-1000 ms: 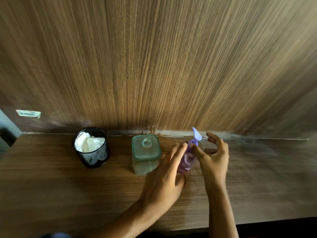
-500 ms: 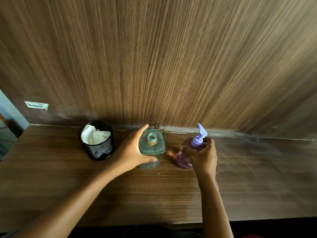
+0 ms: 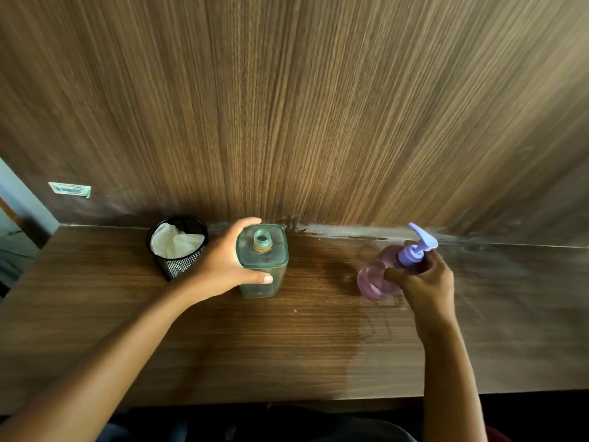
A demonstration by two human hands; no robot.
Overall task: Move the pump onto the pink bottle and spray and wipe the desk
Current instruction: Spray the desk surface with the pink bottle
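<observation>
Two hands are at work over the wooden worktop [image 3: 287,346], each closed around a bottle. The left hand [image 3: 223,266] wraps the clear greenish square bottle [image 3: 262,266] from its left side, thumb across the near face and fingers curled behind; the bottle stands upright with its neck open and uncapped. The right hand [image 3: 424,282] grips the pink bottle [image 3: 374,279], which is tilted with its base toward the left hand and appears lifted off the surface, though contact cannot be told for sure. The purple pump [image 3: 416,248] sits on the pink bottle's neck, its nozzle pointing up toward the wood-grain back panel [image 3: 318,106]. Left of the square bottle, just beside the left hand, stands a black mesh cup [image 3: 178,266] holding a crumpled white cloth [image 3: 173,242]. A small label [image 3: 69,189] is stuck low on the panel at far left.
</observation>
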